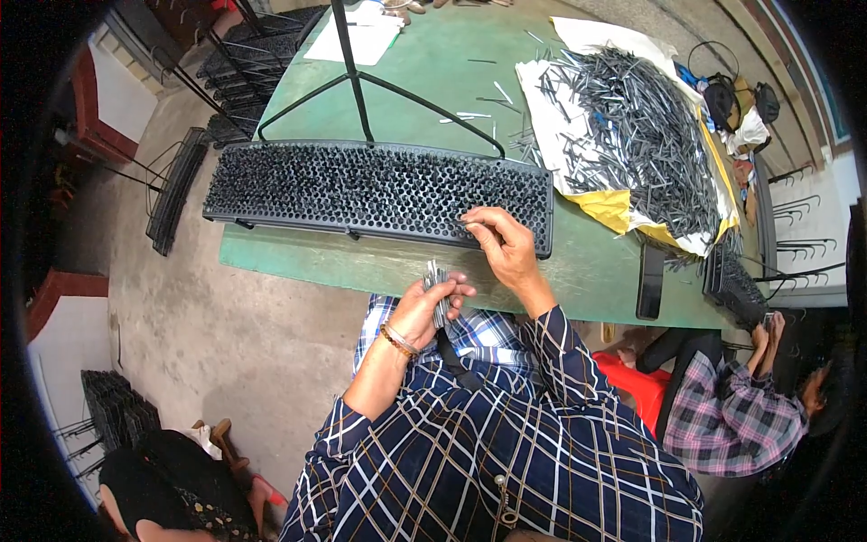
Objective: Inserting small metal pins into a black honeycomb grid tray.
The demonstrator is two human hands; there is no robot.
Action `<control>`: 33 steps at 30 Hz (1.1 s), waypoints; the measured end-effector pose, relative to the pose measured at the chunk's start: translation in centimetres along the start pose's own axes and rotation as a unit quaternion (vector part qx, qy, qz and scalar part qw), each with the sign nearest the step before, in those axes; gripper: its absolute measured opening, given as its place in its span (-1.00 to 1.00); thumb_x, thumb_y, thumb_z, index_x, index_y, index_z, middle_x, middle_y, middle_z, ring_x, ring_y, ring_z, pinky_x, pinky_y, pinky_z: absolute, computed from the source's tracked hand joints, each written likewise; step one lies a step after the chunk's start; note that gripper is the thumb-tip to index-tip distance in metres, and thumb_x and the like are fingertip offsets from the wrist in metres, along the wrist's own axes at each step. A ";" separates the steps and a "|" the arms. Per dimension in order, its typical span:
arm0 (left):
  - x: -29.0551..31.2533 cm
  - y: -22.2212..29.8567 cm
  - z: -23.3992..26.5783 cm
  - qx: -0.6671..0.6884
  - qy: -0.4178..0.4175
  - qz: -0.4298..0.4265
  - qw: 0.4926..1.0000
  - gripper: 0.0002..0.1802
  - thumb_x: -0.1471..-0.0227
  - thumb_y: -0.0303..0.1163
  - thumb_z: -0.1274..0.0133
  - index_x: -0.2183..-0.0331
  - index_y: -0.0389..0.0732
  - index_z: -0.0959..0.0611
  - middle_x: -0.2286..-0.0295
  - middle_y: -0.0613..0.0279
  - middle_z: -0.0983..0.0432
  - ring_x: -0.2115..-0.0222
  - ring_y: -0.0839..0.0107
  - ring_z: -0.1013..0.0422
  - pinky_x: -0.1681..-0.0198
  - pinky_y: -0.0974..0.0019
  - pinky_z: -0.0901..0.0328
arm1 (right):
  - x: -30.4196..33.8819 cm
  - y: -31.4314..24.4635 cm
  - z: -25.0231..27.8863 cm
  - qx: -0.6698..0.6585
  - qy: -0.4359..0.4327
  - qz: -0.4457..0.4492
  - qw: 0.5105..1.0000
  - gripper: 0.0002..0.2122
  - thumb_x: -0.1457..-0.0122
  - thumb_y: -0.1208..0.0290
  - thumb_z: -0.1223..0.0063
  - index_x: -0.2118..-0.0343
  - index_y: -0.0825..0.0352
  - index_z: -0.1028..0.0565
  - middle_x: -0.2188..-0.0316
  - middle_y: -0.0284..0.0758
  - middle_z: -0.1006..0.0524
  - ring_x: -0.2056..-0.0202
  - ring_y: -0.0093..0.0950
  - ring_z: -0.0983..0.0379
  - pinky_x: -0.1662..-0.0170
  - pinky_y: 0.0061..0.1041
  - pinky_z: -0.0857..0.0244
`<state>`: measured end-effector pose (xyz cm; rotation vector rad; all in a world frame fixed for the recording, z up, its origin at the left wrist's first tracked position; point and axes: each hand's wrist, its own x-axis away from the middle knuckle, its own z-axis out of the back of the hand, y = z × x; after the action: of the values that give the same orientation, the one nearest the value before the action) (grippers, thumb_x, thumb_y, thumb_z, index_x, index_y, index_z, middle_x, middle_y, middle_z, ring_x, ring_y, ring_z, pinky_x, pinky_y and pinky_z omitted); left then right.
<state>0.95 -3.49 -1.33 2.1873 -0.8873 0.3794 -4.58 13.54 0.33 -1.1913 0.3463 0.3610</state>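
Observation:
A long black broom head, its face full of small holes, lies across the green table with a black metal frame rising behind it. Dark tufts fill most of the holes, while those toward the near right look bare. My right hand is at its near right part, thumb and forefinger pinched on a small dark bristle piece at the holes. Below the front edge, my left hand is closed round a bundle of thin grey and black bristle strips.
A big heap of dark bristle strips lies on a white and yellow sack at the right. A black phone rests near the table's edge. White paper lies far left. People sit at lower left and right; similar black pieces stand on the floor.

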 end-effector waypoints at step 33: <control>1.1 0.8 -1.4 -0.060 -0.034 -0.047 0.997 -0.73 -0.17 -0.30 0.11 0.16 -0.27 -0.46 0.32 0.18 -0.52 0.36 0.49 -0.45 0.38 0.44 -0.39 | 0.2 -3.4 0.4 -0.158 -0.087 -0.298 0.938 -0.89 -0.06 0.46 -0.15 0.42 0.40 -0.57 0.60 -0.47 -0.50 0.62 -0.74 -0.27 0.56 -0.74 -0.16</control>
<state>1.17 -3.42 0.62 2.1315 -0.8200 0.2013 -2.88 12.80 3.23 -1.4997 -0.2416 -0.0141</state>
